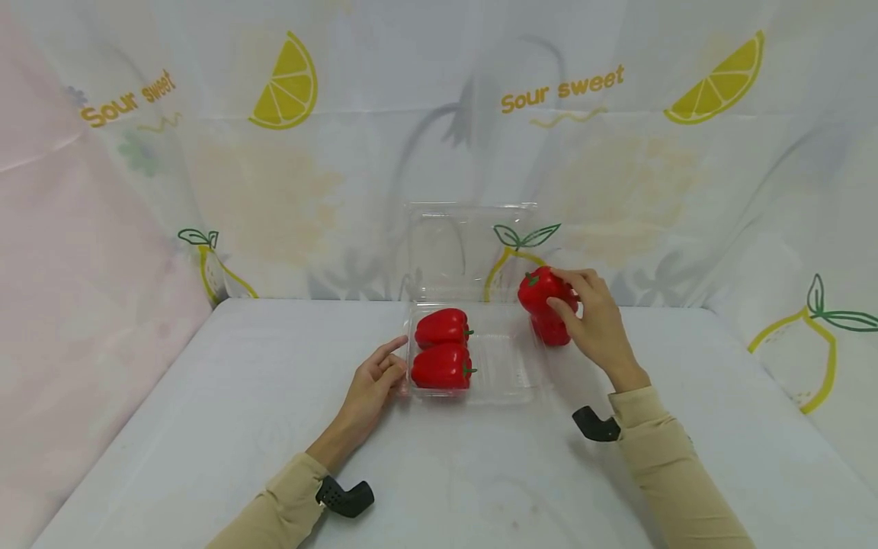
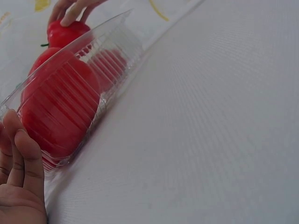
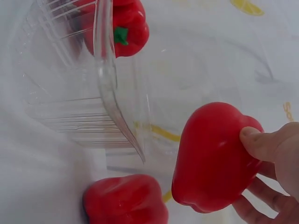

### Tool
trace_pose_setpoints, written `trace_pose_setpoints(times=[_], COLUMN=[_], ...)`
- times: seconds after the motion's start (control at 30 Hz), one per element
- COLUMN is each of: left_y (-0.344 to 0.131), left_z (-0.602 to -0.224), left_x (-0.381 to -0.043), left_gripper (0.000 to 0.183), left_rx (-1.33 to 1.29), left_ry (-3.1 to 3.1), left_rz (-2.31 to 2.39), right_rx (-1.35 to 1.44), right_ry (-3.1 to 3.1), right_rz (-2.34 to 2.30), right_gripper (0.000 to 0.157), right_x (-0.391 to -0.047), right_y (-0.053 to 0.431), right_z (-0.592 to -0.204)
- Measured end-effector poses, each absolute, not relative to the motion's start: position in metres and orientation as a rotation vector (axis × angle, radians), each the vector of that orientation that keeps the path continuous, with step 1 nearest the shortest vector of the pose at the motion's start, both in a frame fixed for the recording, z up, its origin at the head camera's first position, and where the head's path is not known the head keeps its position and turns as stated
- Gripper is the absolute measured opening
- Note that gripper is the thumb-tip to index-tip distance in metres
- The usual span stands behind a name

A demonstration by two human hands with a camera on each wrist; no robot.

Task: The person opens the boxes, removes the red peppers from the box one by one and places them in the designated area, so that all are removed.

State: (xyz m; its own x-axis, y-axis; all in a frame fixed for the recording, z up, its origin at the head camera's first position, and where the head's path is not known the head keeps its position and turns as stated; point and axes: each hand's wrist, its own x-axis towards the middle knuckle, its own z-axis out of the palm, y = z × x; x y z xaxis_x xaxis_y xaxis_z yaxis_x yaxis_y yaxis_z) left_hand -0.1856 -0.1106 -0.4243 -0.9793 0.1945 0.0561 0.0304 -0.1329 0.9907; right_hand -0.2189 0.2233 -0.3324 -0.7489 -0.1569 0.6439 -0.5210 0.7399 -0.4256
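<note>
The right hand (image 1: 595, 320) pinches a glossy, rounded red pepper (image 1: 542, 291) between thumb and fingertips; another glossy red pepper (image 1: 551, 332) lies below them. Left of that pinch, the left hand (image 1: 370, 387) touches a clear plastic hinged box (image 1: 506, 358), fingers nearly straight. Best keep this touch light and the held pepper above the rim.

Four red peppers (image 1: 442, 367), one clear lidded container (image 1: 506, 358).
Also two black wrist devices (image 1: 595, 425), two beige sleeves (image 1: 675, 465), one tabletop (image 1: 480, 465), two printed lemon slices (image 1: 284, 88), two "Sour sweet" letterings (image 1: 535, 96), three outlined lemons (image 1: 799, 354).
</note>
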Motion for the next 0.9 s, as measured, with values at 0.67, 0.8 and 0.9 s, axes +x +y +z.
trace_pose_setpoints(times=[0.67,0.8,0.9], left_y=[-0.11,-0.11,-0.11], left_z=[-0.424,-0.424,-0.424], left_x=[-0.185,-0.186,-0.186], left_gripper=[0.044,0.043,0.043], left_rx=[0.244,0.24,0.24], left_ry=[1.999,1.998,2.001], left_rz=[2.259,2.269,2.273], right_rx=[0.358,0.318,0.266], right_ry=[-2.354,-2.346,-2.357], right_rz=[0.948,0.966,0.978], right_gripper=[0.045,0.045,0.047], right_x=[-0.223,-0.224,-0.224], right_y=[0.244,0.248,0.252], right_z=[-0.332,-0.331,-0.331])
